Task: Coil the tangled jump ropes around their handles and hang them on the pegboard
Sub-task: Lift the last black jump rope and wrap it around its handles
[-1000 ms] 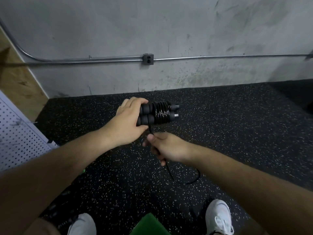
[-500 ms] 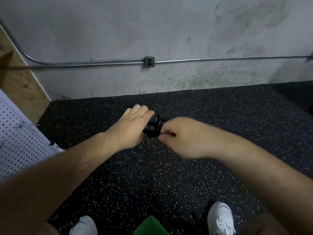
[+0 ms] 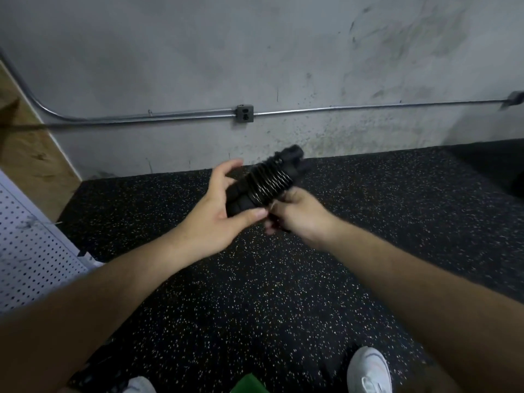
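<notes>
A black jump rope [image 3: 266, 181] is held in front of me, its cord wound in tight turns around the two handles, which lie side by side and tilt up to the right. My left hand [image 3: 218, 214] grips the lower end of the handles, thumb underneath and fingers over the top. My right hand [image 3: 297, 214] sits just below the coil and pinches the cord's loose end against the wraps; the fingertips are partly hidden. The white pegboard [image 3: 31, 251] stands at the left edge.
Black speckled rubber flooring [image 3: 255, 293] spreads below my arms. A grey concrete wall [image 3: 255, 52] with a metal conduit [image 3: 340, 109] and an outlet box [image 3: 244, 113] is ahead. A wooden panel [image 3: 25, 148] is at far left. My white shoes [image 3: 368, 370] and something green [image 3: 249, 385] show at the bottom.
The hanging length of cord has been wound onto the handles. The bundle has risen and tilted up to the right. My right hand has swung round the coil to below it.
</notes>
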`<control>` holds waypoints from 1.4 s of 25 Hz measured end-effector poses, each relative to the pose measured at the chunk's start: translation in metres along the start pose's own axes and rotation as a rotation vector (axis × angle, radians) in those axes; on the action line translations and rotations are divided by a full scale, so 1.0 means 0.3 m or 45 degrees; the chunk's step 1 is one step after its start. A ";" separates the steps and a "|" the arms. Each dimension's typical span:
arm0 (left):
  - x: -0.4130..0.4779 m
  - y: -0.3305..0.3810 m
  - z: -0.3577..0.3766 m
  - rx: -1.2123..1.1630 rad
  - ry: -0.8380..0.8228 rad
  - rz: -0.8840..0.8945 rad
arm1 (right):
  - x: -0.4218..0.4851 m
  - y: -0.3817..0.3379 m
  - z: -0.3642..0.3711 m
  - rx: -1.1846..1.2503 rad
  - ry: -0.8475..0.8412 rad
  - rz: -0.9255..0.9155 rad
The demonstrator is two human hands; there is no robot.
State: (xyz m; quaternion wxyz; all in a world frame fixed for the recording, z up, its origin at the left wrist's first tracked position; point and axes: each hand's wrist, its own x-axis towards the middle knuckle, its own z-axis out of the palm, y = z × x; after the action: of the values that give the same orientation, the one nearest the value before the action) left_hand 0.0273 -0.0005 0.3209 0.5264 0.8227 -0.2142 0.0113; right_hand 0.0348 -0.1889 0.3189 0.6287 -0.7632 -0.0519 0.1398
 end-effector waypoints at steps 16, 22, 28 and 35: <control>0.032 0.001 -0.068 -0.892 0.268 -0.388 | -0.081 -0.066 0.140 -0.547 0.091 -0.419; 0.033 0.013 -0.099 -1.086 0.244 -0.492 | -0.085 -0.066 0.060 -0.868 0.171 -0.645; 0.026 0.015 -0.098 -1.099 0.198 -0.529 | -0.098 -0.107 0.026 -0.624 0.341 -0.723; 0.024 0.016 -0.088 -1.115 0.162 -0.558 | -0.095 -0.111 0.017 -0.512 0.085 -0.653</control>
State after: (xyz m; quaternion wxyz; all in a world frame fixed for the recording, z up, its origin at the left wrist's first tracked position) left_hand 0.0375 0.0183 0.3386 0.8248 0.5475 0.0118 -0.1406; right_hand 0.0094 -0.1846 0.3546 0.4814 -0.8383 -0.2483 -0.0613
